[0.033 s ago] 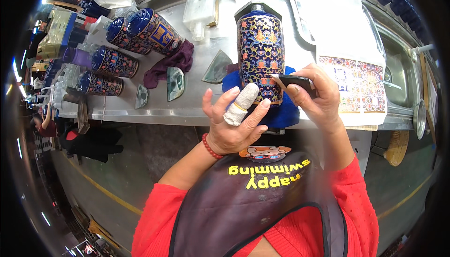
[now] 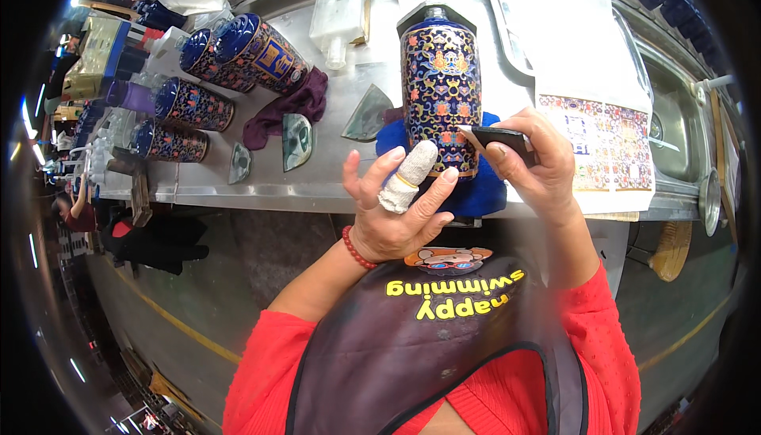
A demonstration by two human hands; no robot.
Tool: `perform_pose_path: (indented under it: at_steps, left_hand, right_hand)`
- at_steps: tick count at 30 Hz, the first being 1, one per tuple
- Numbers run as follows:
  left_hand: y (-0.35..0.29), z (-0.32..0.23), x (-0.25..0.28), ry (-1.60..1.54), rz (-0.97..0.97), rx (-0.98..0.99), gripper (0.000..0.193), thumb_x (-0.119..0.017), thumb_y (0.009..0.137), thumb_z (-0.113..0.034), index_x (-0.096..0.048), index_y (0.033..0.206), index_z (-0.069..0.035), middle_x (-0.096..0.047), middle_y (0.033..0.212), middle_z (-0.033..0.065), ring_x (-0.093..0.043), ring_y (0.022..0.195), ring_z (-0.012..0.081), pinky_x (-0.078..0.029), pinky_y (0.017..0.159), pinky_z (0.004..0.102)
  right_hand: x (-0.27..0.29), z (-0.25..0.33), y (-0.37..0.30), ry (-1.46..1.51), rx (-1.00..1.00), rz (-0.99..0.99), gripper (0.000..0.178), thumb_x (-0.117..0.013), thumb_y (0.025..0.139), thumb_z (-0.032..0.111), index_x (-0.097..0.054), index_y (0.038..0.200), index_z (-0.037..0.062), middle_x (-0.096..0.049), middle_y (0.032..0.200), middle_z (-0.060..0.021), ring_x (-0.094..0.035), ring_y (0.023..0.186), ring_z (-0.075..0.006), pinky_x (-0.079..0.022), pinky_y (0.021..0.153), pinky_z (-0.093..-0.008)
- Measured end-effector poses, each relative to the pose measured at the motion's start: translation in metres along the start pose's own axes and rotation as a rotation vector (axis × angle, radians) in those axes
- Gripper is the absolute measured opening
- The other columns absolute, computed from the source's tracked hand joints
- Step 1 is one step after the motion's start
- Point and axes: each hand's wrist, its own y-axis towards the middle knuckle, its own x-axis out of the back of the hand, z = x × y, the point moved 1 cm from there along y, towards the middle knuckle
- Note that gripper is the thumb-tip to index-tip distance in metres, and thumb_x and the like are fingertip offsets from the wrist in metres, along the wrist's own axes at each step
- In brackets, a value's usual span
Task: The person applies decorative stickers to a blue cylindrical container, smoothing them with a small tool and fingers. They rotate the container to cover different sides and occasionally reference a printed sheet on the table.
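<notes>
A dark blue bottle (image 2: 441,90) with a colourful floral pattern lies on its side over a blue cloth (image 2: 481,195), its neck resting in a dark angular holder (image 2: 462,21) at the far end. My left hand (image 2: 396,221) is open at the bottle's near end, fingers spread. One finger wears a whitish cloth cover (image 2: 416,172) held by a yellow band, and seems to touch the bottle. My right hand (image 2: 543,167) pinches a black-handled tool (image 2: 507,141) whose thin pale tip meets the bottle's right side near its base; its exact kind is unclear.
Several similar patterned bottles (image 2: 194,104) stand at the left beside a purple cloth (image 2: 279,110). Glass-like pieces (image 2: 297,143) lie nearer the metal table's edge (image 2: 301,195). Printed patterned sheets (image 2: 594,145) rest at the right, before a sink (image 2: 674,118). A clear container (image 2: 337,15) lies behind.
</notes>
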Motion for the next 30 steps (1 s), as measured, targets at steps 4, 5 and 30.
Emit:
perform_pose_path:
  at_steps: [4,5,30]
  left_hand:
    - [-0.002,0.001,0.002,0.009,0.004,0.028,0.043,-0.062,0.097,-0.047,-0.074,0.128,-0.021,-0.058,0.14,0.0135,-0.042,0.133,0.0301,-0.013,0.121,0.0608]
    - [-0.002,0.003,0.003,0.007,-0.001,0.017,0.052,-0.062,0.097,-0.049,-0.068,0.136,-0.015,-0.057,0.142,0.0159,-0.041,0.134,0.0328,-0.012,0.121,0.0602]
    - [0.036,0.031,0.003,-0.027,0.096,0.234,0.096,-0.077,0.076,-0.064,-0.055,0.144,0.0,-0.068,0.123,0.0128,-0.044,0.135,0.0319,-0.005,0.116,0.0693]
  right_hand:
    - [0.0,0.002,0.004,-0.05,0.082,-0.019,0.022,-0.079,0.088,0.008,-0.069,0.104,-0.0012,-0.063,0.083,-0.0079,-0.057,0.069,-0.0142,-0.041,0.056,-0.0255]
    - [0.0,0.003,0.005,-0.115,0.137,-0.018,0.022,-0.08,0.086,0.007,-0.069,0.104,-0.0006,-0.063,0.084,-0.0076,-0.056,0.069,-0.0158,-0.041,0.056,-0.0265]
    - [-0.005,0.036,0.084,-0.499,0.59,0.354,0.024,-0.078,0.076,0.01,-0.073,0.099,0.014,-0.052,0.077,-0.0011,-0.058,0.073,-0.0178,-0.04,0.076,-0.0355]
